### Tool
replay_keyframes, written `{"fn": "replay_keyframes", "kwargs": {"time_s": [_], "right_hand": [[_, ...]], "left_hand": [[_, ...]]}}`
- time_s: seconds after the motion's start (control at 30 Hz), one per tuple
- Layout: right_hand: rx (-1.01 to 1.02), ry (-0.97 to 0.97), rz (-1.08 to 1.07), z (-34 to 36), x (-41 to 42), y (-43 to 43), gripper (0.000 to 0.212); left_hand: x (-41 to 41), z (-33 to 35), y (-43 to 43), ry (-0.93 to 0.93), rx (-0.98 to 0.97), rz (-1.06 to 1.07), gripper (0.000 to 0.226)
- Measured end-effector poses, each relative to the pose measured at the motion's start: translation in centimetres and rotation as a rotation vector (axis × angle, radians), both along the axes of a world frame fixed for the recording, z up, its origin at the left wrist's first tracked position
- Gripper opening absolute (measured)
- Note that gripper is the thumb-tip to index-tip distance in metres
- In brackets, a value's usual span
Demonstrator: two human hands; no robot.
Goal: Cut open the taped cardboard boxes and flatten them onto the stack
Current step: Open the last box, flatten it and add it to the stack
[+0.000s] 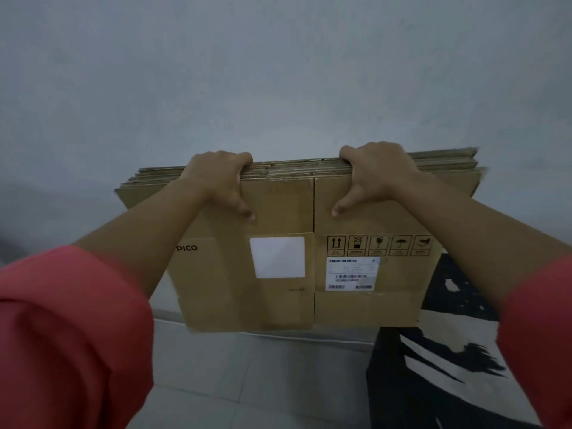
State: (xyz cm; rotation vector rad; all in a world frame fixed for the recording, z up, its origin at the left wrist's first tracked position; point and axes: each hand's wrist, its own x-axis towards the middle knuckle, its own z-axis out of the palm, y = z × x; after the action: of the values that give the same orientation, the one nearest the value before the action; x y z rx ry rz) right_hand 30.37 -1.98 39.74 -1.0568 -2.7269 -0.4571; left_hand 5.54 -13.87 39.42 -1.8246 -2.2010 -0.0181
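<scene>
Left hand [221, 181] and right hand [374, 178] clamp the top edge of the upright stack of flattened boxes [278, 209], where loose sheets could slide out beneath the hands if either grip slackens.

A plain grey wall [278, 72] fills the upper view. Below it lies a pale tiled floor [247, 382], with a black-and-white patterned rug [448, 382] on the right.
</scene>
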Motion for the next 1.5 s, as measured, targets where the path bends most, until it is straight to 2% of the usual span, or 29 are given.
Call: {"fn": "replay_keyframes", "kwargs": {"time_s": [0.3, 0.6, 0.9, 1.3, 1.5], "right_hand": [[-0.033, -0.052, -0.006, -2.8, -9.1, 0.6, 0.084], [-0.114, -0.114, -0.089, -9.1, -17.3, -0.9, 0.086], [-0.192, -0.168, -0.205, -20.0, -23.4, -5.2, 0.085], [-0.392, -0.185, -0.296, -34.6, -24.0, -8.7, 0.085], [-0.355, -0.212, -0.311, -43.3, -23.6, -8.1, 0.082]], "left_hand": [[-8.8, -2.8, 0.9, -0.013, -0.053, 0.011, 0.081], [-17.4, -9.1, 0.6, -0.051, -0.138, -0.074, 0.08], [-24.5, -19.2, -0.4, 0.024, -0.226, -0.225, 0.08], [-25.5, -33.9, -1.5, 0.023, -0.376, -0.244, 0.08], [-25.0, -43.8, -1.0, -0.011, -0.367, -0.246, 0.083]]}}
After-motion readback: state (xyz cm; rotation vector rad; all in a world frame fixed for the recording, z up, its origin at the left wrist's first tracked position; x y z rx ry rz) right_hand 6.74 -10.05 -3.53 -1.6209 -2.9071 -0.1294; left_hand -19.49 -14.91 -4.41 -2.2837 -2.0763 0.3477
